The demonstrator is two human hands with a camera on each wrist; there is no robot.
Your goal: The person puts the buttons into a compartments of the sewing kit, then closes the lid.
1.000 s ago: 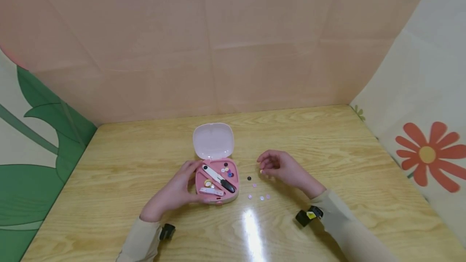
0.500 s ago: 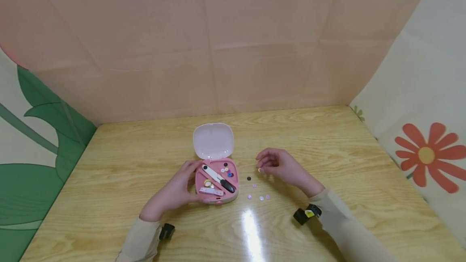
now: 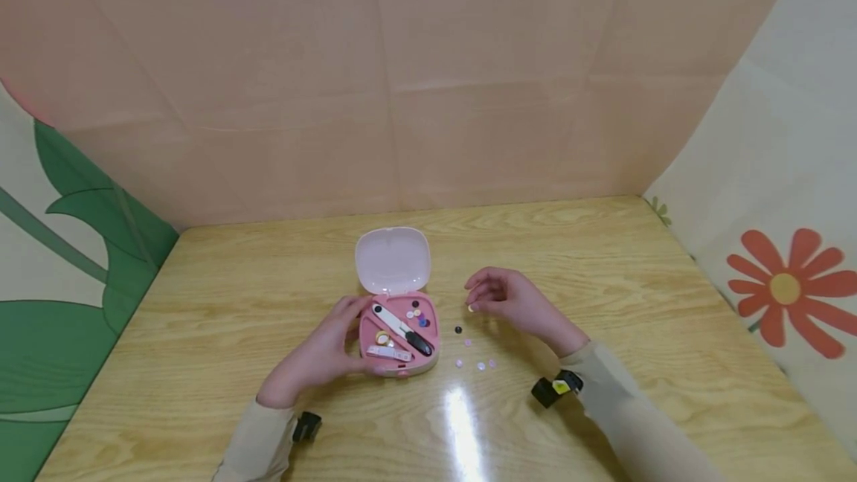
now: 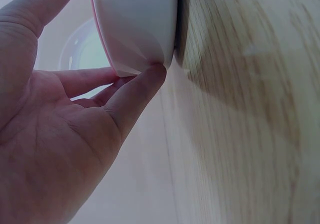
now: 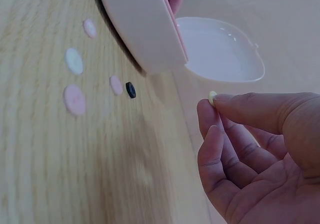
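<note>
A pink sewing box (image 3: 420, 368) stands on the table with its pale lid (image 3: 393, 259) tipped back. My left hand (image 3: 320, 352) holds its left side, thumb at the front and fingers toward the back. Inside the box lie a white tool with a black end (image 3: 404, 330), several small buttons (image 3: 417, 313), a white strip with markings (image 3: 389, 353) and a small round yellow-rimmed item (image 3: 382, 337). To the right of the box, my right hand (image 3: 518, 306) pinches a pale yellow button (image 5: 212, 99) between thumb and forefinger, raised over the table.
Loose buttons lie on the wooden table (image 3: 201, 318) between box and right hand: a black button (image 5: 131, 90), a white button (image 5: 74, 61) and pinkish ones, among them a larger pink button (image 5: 74, 100). A peach backdrop (image 3: 402, 95) rises behind the table.
My right hand has moved a little left and away from me, toward the box, carrying the yellow button. The left hand and box have stayed put.
</note>
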